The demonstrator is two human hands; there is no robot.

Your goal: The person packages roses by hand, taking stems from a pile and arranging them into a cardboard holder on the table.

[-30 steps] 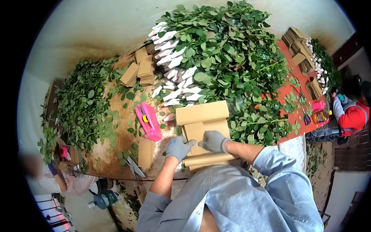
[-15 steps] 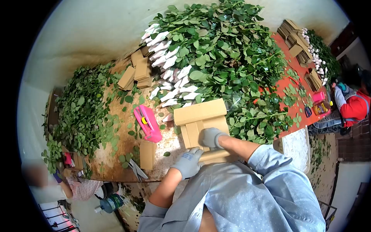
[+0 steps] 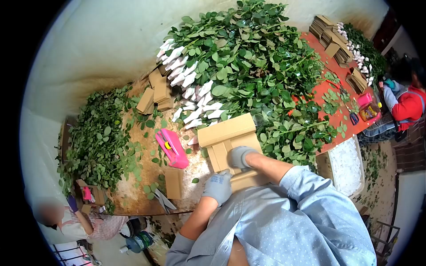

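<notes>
Apparently your right hand (image 3: pixel 242 157) presses the cardboard (image 3: pixel 227 130) flat, your left hand (image 3: pixel 218 187) bracing its near edge; grips unclear.

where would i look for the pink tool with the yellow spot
Start at the big brown table. To the left of the cardboard under the person's gloved right hand, find a long pink tool lying flat. Its bright pink body and yellow spot set it apart from the plain brown cardboard nearby.

a pale, brown-stained wall (image 3: pixel 106 40) stands behind the worn table (image 3: pixel 133 188).
</notes>
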